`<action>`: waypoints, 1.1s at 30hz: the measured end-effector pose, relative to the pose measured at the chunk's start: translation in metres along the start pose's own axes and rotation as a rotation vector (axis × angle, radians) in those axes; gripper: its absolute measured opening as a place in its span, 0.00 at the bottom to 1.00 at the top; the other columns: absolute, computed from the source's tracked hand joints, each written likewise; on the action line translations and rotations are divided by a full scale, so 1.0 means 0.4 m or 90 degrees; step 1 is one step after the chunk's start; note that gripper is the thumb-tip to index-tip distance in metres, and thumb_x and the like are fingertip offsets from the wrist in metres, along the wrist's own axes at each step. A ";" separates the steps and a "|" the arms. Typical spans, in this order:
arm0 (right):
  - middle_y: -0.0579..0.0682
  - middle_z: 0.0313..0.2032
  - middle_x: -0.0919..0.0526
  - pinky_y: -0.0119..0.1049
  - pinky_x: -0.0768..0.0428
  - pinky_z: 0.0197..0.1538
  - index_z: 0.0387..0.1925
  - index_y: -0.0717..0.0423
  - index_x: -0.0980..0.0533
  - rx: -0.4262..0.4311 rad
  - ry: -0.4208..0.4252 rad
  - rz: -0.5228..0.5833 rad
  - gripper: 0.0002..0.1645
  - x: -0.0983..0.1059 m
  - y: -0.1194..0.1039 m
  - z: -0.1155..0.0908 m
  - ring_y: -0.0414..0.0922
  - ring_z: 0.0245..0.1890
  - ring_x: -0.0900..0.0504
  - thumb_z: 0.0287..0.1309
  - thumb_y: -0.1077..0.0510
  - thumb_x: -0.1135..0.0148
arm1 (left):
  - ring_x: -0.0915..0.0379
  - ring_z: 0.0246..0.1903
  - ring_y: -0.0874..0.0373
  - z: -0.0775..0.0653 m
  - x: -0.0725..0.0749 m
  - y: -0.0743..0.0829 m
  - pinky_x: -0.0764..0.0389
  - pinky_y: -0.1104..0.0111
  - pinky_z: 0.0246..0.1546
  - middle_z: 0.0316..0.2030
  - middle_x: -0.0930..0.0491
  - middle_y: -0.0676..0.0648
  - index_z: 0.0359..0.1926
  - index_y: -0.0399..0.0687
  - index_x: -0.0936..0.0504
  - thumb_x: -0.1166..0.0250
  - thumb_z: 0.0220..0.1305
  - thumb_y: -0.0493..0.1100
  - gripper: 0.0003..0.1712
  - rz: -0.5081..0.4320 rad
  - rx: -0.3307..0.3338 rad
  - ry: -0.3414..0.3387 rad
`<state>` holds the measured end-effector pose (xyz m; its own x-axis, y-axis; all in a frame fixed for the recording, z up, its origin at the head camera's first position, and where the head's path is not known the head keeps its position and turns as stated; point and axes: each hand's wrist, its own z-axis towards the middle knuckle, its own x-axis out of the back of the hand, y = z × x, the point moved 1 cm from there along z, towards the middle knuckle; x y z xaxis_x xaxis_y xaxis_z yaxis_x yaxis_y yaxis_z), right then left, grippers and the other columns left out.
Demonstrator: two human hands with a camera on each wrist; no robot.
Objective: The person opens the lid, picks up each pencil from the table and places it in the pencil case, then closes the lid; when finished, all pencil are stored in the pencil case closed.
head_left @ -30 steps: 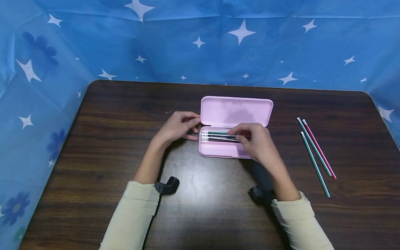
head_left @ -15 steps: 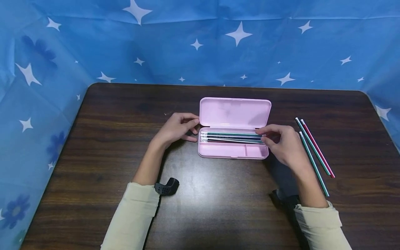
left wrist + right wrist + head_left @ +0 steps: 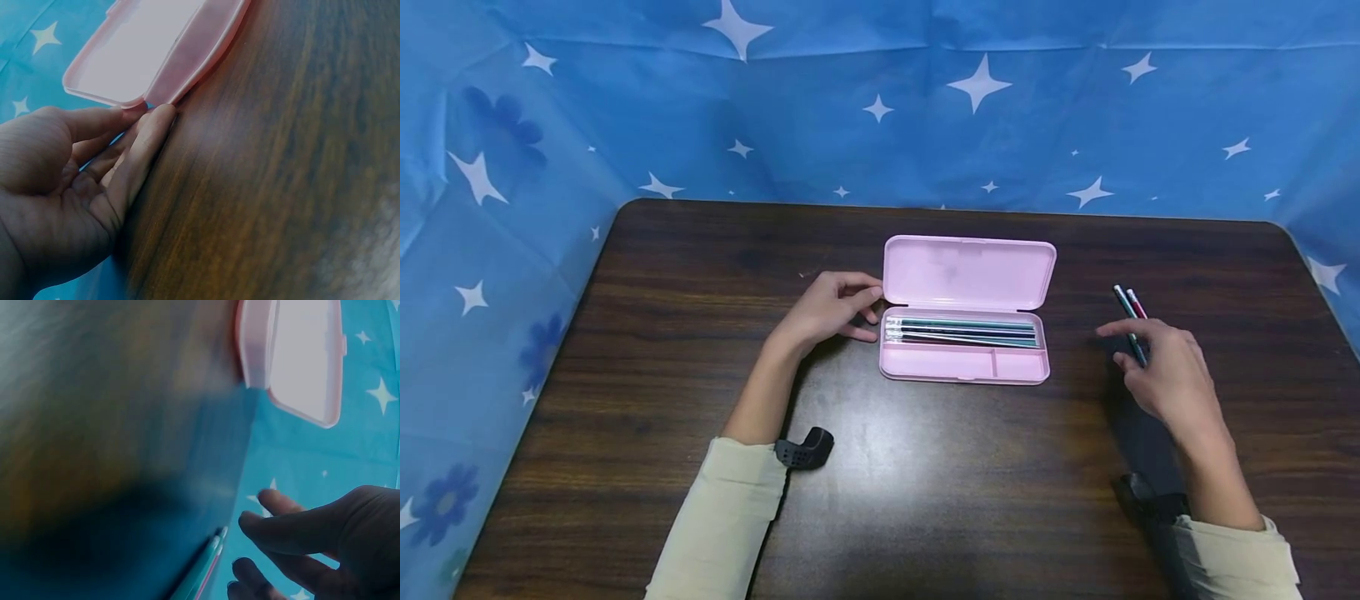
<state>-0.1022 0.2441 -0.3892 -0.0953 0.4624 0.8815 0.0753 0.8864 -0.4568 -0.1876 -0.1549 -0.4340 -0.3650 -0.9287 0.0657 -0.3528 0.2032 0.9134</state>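
Note:
A pink pencil case [image 3: 936, 361] lies with its lid [image 3: 967, 271] raised at the back. Several dark and green pencils [image 3: 966, 325] lie side by side in its rear compartment, white ends to the left. At the case's left side is my left hand [image 3: 823, 310], fingers extended, tips at the corner near the hinge; the left wrist view shows this closely. My right hand [image 3: 1172, 379] hovers with spread fingers over loose pencils on the right, holding nothing. Beyond its fingers show the ends of a green pencil [image 3: 1124, 301] and a red pencil [image 3: 1137, 305]; the hand hides the rest.
The dark wooden table [image 3: 925, 500] is backed by a blue curtain [image 3: 820, 100] with white stars. The case's front compartment has a small divider [image 3: 995, 362]. A black wrist device [image 3: 806, 449] sits at the left cuff.
My right hand has let go of the pencils in the case and moved right to the loose ones, baring the case's right end. My left hand has stayed at the case's side.

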 end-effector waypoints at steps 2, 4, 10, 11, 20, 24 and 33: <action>0.66 0.41 0.27 0.36 0.34 0.23 0.66 0.59 0.21 -0.013 0.000 -0.012 0.24 0.004 0.015 -0.006 0.53 0.29 0.30 0.70 0.70 0.37 | 0.19 0.38 0.56 0.000 0.001 0.000 0.03 0.61 0.41 0.47 0.20 0.39 0.68 0.36 0.20 0.43 0.84 0.39 0.19 0.000 -0.001 0.000; 0.67 0.40 0.26 0.36 0.34 0.23 0.68 0.58 0.23 -0.031 -0.006 -0.016 0.27 0.006 0.029 -0.010 0.54 0.28 0.29 0.70 0.69 0.36 | 0.19 0.38 0.57 -0.001 0.001 0.000 0.03 0.61 0.41 0.47 0.20 0.39 0.68 0.35 0.20 0.43 0.84 0.39 0.19 0.000 -0.001 0.001; 0.73 0.52 0.24 0.41 0.30 0.24 0.76 0.59 0.32 -0.063 -0.021 -0.031 0.36 0.009 0.061 -0.020 0.62 0.38 0.26 0.69 0.68 0.34 | 0.19 0.38 0.57 -0.002 0.001 0.000 0.03 0.61 0.41 0.46 0.20 0.39 0.68 0.35 0.20 0.43 0.84 0.39 0.19 0.003 -0.004 0.001; 0.74 0.54 0.25 0.42 0.29 0.25 0.77 0.59 0.33 -0.064 -0.026 -0.035 0.37 0.009 0.065 -0.021 0.64 0.41 0.27 0.69 0.68 0.34 | 0.19 0.37 0.57 -0.001 0.001 0.000 0.03 0.61 0.41 0.46 0.20 0.39 0.68 0.36 0.20 0.43 0.85 0.39 0.19 0.004 -0.004 0.001; 0.74 0.61 0.32 0.41 0.25 0.27 0.79 0.60 0.37 -0.062 -0.064 -0.030 0.43 0.000 0.079 -0.023 0.64 0.42 0.22 0.66 0.72 0.34 | 0.19 0.38 0.57 0.002 -0.001 -0.002 0.03 0.62 0.41 0.47 0.20 0.39 0.68 0.35 0.20 0.44 0.85 0.39 0.19 0.001 0.004 -0.001; 0.75 0.60 0.31 0.41 0.22 0.28 0.77 0.62 0.35 -0.064 -0.055 -0.023 0.40 0.000 0.081 -0.023 0.65 0.42 0.20 0.65 0.74 0.36 | 0.19 0.37 0.57 0.004 -0.002 -0.003 0.03 0.62 0.41 0.47 0.20 0.40 0.68 0.35 0.20 0.44 0.85 0.39 0.19 0.000 0.003 0.001; 0.69 0.44 0.21 0.36 0.28 0.24 0.73 0.68 0.30 -0.083 -0.050 -0.007 0.34 0.002 0.086 -0.019 0.55 0.32 0.22 0.65 0.73 0.42 | 0.19 0.38 0.57 0.003 -0.001 -0.001 0.03 0.61 0.41 0.47 0.20 0.39 0.67 0.35 0.19 0.43 0.84 0.39 0.19 -0.006 0.002 0.007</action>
<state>-0.0923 0.2746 -0.4033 -0.1735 0.4572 0.8723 0.2016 0.8834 -0.4229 -0.1885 -0.1542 -0.4348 -0.3521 -0.9340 0.0612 -0.3587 0.1950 0.9128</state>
